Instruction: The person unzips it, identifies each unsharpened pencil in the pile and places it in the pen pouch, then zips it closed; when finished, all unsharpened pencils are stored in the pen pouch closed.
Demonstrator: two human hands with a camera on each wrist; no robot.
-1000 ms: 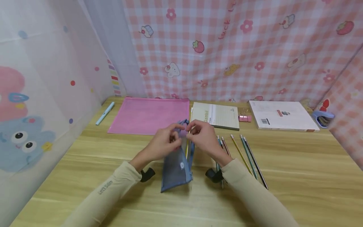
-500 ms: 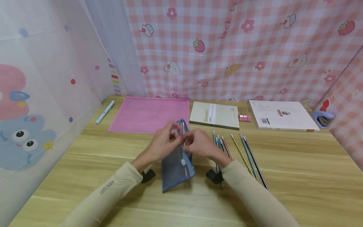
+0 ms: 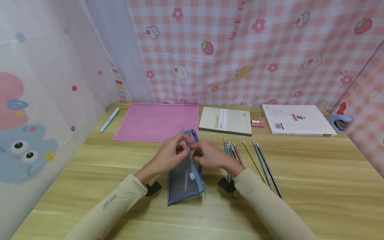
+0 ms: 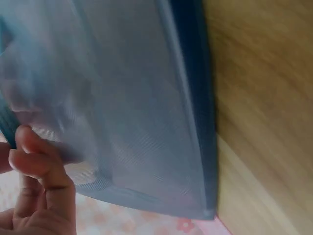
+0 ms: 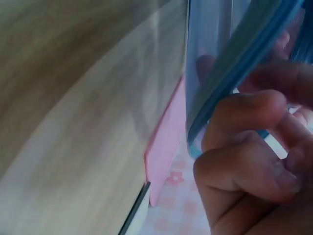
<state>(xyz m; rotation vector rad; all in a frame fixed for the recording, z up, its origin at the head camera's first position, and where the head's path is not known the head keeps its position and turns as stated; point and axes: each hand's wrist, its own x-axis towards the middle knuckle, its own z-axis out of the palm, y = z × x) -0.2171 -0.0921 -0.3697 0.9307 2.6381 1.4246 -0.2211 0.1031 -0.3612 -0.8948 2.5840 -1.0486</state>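
Observation:
A blue mesh zip pouch [image 3: 181,180] stands tilted on the table between both hands, its zip side gaping towards the right. My left hand [image 3: 171,151] pinches the top of its near wall; in the left wrist view the fingers [image 4: 44,171] curl at the zip edge. My right hand [image 3: 210,153] has curled fingers on the opposite zip edge, seen close up in the right wrist view, where the pouch edge [image 5: 230,73] passes behind the fingers [image 5: 244,161]. Through the mesh a thin pale line shows, likely a pencil inside. Several loose pencils [image 3: 256,161] lie right of the pouch.
Along the back lie a light blue pen [image 3: 109,120], a pink zip folder [image 3: 159,121], a Gambit notebook [image 3: 226,120], a pink binder clip [image 3: 257,123], a white book [image 3: 298,120] and a blue-purple tape dispenser-like item [image 3: 340,122]. Fabric curtains [image 3: 255,50] bound the table.
A yellow pencil held in my right hand has gone down into the pouch and out of sight. The right hand has lowered to the pouch's rim; the left hand has stayed at its edge.

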